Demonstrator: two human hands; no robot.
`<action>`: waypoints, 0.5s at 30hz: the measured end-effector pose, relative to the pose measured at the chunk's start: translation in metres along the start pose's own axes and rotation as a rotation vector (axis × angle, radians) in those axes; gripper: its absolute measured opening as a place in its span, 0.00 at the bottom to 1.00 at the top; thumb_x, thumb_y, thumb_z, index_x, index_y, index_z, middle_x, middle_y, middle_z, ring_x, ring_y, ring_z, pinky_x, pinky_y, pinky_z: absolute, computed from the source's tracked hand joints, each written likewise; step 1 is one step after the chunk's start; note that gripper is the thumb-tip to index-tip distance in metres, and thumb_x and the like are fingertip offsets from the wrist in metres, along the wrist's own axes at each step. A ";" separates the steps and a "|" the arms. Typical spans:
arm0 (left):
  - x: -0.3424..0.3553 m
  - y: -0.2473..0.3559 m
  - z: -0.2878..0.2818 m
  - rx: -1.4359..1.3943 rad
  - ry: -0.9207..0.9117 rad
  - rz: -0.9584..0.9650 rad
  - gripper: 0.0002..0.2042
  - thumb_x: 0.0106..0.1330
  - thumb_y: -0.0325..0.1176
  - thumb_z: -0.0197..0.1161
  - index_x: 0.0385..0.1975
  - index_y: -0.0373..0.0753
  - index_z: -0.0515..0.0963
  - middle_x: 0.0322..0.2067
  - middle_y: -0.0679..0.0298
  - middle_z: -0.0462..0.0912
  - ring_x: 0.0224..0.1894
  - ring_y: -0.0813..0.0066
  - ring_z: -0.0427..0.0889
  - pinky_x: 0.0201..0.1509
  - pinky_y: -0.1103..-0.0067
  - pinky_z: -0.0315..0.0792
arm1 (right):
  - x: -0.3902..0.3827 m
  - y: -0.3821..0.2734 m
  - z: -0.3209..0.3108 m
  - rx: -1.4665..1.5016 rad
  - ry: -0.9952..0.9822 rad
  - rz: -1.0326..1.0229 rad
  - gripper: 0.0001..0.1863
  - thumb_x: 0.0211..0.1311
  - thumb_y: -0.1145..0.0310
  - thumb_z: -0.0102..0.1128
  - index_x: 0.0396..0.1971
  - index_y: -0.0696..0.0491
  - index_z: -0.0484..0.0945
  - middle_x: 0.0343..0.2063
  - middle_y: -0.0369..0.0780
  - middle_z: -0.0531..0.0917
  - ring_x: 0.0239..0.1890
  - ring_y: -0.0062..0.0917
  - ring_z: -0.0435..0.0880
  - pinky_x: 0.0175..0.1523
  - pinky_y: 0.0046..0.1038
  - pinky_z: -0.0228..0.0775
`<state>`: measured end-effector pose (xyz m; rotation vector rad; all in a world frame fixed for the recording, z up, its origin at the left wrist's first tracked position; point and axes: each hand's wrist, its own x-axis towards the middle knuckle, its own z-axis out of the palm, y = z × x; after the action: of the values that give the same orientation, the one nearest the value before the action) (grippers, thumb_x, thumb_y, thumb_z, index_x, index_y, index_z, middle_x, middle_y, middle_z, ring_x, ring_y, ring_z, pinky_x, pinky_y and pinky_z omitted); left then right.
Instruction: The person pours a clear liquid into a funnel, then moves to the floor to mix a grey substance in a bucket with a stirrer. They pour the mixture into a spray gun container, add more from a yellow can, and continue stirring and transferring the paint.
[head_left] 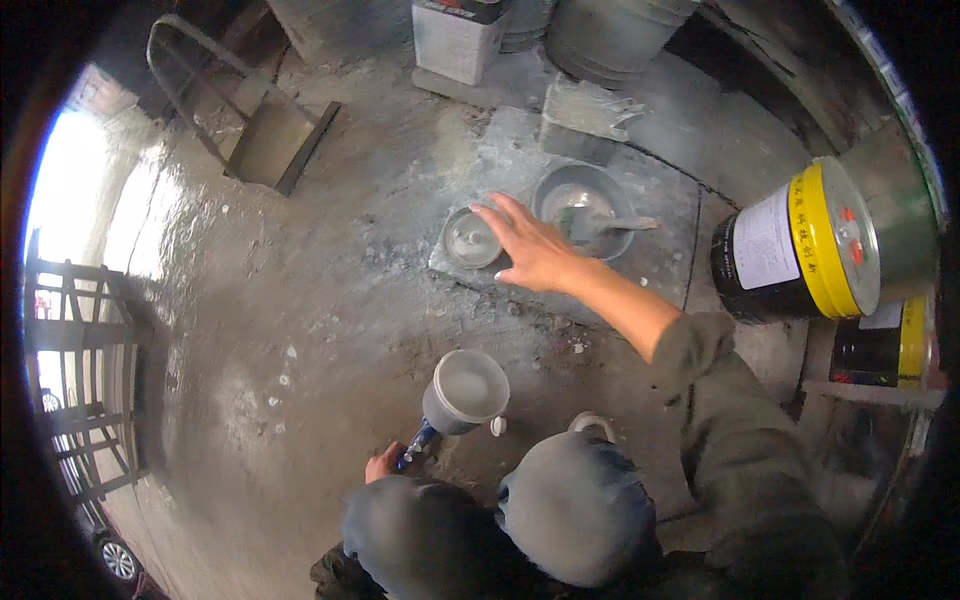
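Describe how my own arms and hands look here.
Your right hand is ungloved, below a loose, dark olive-grey sleeve that ends in bunched folds on the forearm. Your left hand shows no glove either; its sleeve is too hidden to describe.

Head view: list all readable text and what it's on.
Yellow-and-black bucket: dark characters on yellow band, partly legible, not copied here.
White label on it: print too small to read.
Bucket's lid: red marks, too blurred.
Lower bucket: print too blurred.
White container: print near top too blurred.
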<state>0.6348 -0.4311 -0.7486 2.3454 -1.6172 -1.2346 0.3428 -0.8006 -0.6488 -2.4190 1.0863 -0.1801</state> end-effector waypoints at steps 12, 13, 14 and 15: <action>-0.032 0.004 -0.003 -0.264 0.230 -0.060 0.13 0.58 0.42 0.70 0.32 0.40 0.78 0.22 0.48 0.80 0.28 0.42 0.80 0.31 0.61 0.71 | 0.021 -0.022 0.028 -0.125 -0.065 -0.094 0.58 0.32 0.58 0.81 0.68 0.50 0.57 0.60 0.49 0.64 0.61 0.49 0.67 0.62 0.43 0.71; -0.026 0.009 -0.003 -0.300 0.259 -0.023 0.13 0.59 0.42 0.69 0.32 0.40 0.77 0.22 0.48 0.80 0.28 0.42 0.80 0.31 0.60 0.71 | 0.006 -0.026 0.020 -0.165 -0.122 -0.180 0.58 0.32 0.59 0.80 0.68 0.51 0.57 0.60 0.49 0.64 0.61 0.48 0.67 0.62 0.43 0.71; -0.020 0.015 -0.004 -0.265 0.252 -0.035 0.13 0.59 0.42 0.69 0.33 0.40 0.77 0.23 0.48 0.80 0.28 0.42 0.80 0.32 0.60 0.71 | -0.008 -0.033 0.012 -0.203 -0.179 -0.262 0.58 0.32 0.59 0.80 0.68 0.51 0.57 0.61 0.49 0.64 0.62 0.47 0.66 0.62 0.42 0.71; -0.013 0.021 -0.007 -0.229 0.245 -0.046 0.13 0.60 0.42 0.69 0.34 0.40 0.78 0.23 0.47 0.81 0.29 0.42 0.80 0.32 0.59 0.71 | -0.018 -0.045 0.005 -0.208 -0.251 -0.264 0.58 0.32 0.59 0.80 0.68 0.52 0.57 0.60 0.49 0.64 0.62 0.47 0.66 0.61 0.42 0.71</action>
<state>0.6212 -0.4333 -0.7274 2.2952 -1.2831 -1.0275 0.3624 -0.7594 -0.6302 -2.6768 0.7024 0.1560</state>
